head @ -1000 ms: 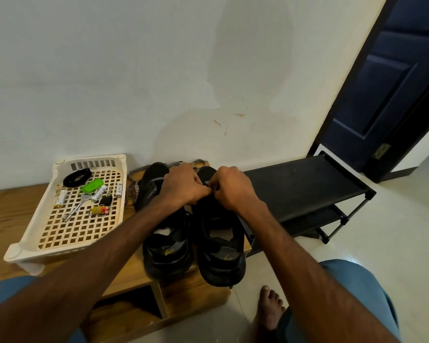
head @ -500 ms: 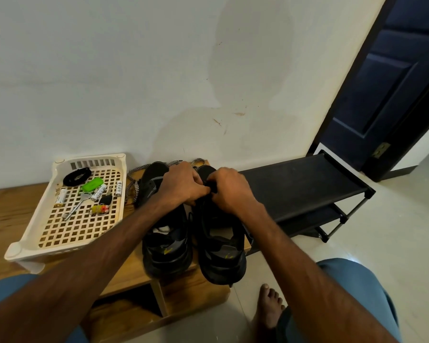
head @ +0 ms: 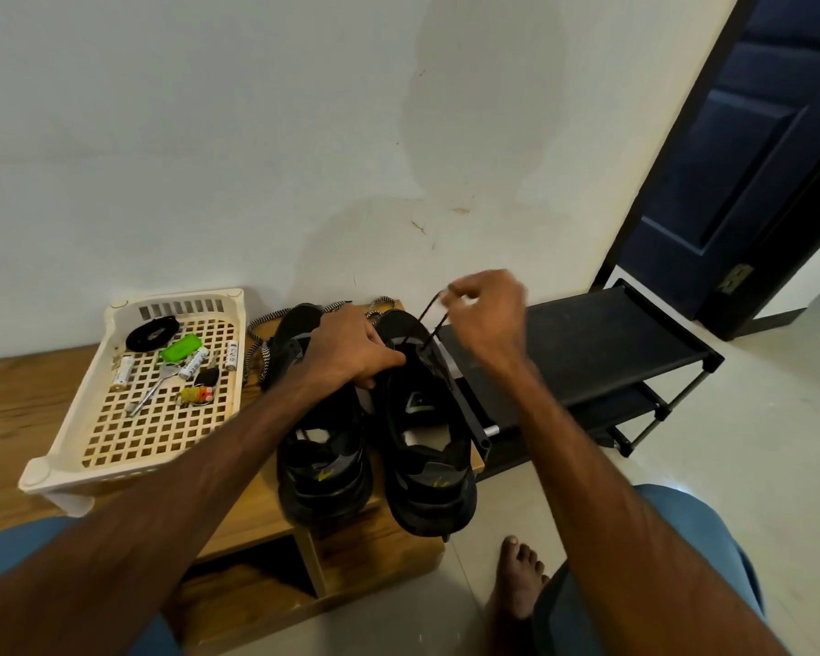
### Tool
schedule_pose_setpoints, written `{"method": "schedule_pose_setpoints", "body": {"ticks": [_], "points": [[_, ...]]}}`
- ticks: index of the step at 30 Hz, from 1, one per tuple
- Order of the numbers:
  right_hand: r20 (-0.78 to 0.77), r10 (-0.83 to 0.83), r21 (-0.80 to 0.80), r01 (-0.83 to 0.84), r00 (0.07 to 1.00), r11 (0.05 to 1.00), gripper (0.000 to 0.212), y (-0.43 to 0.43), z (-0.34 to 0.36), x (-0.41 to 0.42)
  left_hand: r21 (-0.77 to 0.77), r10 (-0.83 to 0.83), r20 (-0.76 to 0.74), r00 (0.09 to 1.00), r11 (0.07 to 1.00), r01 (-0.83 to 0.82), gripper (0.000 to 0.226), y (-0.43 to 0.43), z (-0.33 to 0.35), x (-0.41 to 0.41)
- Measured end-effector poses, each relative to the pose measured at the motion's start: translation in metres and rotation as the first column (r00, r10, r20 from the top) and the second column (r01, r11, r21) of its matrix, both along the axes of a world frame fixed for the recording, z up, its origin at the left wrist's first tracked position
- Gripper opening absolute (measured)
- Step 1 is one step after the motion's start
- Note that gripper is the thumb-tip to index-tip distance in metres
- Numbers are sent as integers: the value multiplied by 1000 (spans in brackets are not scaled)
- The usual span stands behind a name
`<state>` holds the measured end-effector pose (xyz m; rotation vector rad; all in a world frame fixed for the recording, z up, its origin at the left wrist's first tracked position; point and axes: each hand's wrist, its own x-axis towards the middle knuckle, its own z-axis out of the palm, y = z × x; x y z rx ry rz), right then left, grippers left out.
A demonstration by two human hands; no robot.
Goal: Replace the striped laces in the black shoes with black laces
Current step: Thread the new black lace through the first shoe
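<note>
Two black shoes stand side by side on a low wooden bench, heels toward me: the left shoe and the right shoe. My left hand grips the right shoe's upper near the eyelets. My right hand is raised above that shoe and pinches a black lace, which runs taut down into the eyelets. Striped laces lie loose behind the shoes, against the wall. A coiled black lace sits in the cream tray.
The cream lattice tray on the bench also holds batteries, a green item and keys. A black shoe rack stands right of the bench. A dark blue door is at far right. My bare foot rests on the tiled floor.
My right hand has lifted up and to the right from the shoe, drawing the black lace out taut. My left hand stays on the right shoe.
</note>
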<state>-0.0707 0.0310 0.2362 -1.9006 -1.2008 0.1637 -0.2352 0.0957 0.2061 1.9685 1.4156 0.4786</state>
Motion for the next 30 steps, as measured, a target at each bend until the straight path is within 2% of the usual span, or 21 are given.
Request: {"method": "schedule_pose_setpoints", "body": {"ticks": [1,2,3,5,7,8,11,13,16,18,19,21,22,23,24,26,27,28,29,30], "points": [[-58,-119,128,126,991,984,17,-3,4,10,-14,6,2,1000,1000,-6,16,0,0,0],[-70,-191,166,200,979,966,21,-5,5,19,-23,8,4,1000,1000,-8,16,0,0,-1],[-40,-191,117,194,981,974,25,-5,5,24,-24,7,5,1000,1000,-7,16,0,0,-1],[27,-14,-121,17,1000,993,46,-6,-1,21,-14,4,15,1000,1000,-3,15,-2,0,-1],[100,203,-290,-166,974,942,69,-6,-7,7,4,2,38,999,1000,-2,13,-4,1,1],[163,281,-335,-215,946,917,69,-4,-9,0,19,-2,44,999,1000,1,12,-5,1,1],[273,403,-457,-250,874,853,41,2,-14,-15,48,1,70,998,999,-5,8,-5,2,2],[265,384,-506,-211,884,836,24,5,-17,-22,50,6,78,997,999,-10,8,-5,2,1],[308,353,-493,-169,884,853,9,6,-15,-26,46,16,76,997,999,-19,8,-5,0,2],[201,323,-422,-215,925,881,9,6,-8,-17,22,39,77,996,999,-41,11,-4,0,2],[127,276,-319,-224,953,921,9,6,-2,-9,7,46,72,996,999,-47,13,-4,0,1],[-62,117,35,-115,991,993,13,3,15,9,-20,41,60,997,999,-40,13,-2,0,0],[-206,44,207,-1,978,978,16,1,22,19,-32,37,60,998,999,-35,13,-1,0,0],[-382,4,313,126,924,941,16,-2,26,27,-36,33,57,998,999,-31,12,-1,0,-1],[-562,13,350,223,827,910,12,-4,28,32,-31,26,44,999,999,-25,12,-1,0,-1],[-784,101,328,269,613,906,7,-6,26,31,-11,20,7,1000,1000,-19,12,-2,1,-1],[-809,127,317,243,574,917,10,-5,24,29,-7,20,1,1000,1000,-20,12,-3,1,-1],[-789,128,302,198,601,933,13,-4,23,26,-6,18,-1,1000,1000,-18,12,-3,1,0],[-721,109,269,131,685,954,16,-3,20,24,-5,19,1,1000,1000,-19,12,-4,1,0],[-590,78,195,49,803,980,17,-3,17,25,3,26,0,1000,1000,-26,12,-5,0,2]]}}
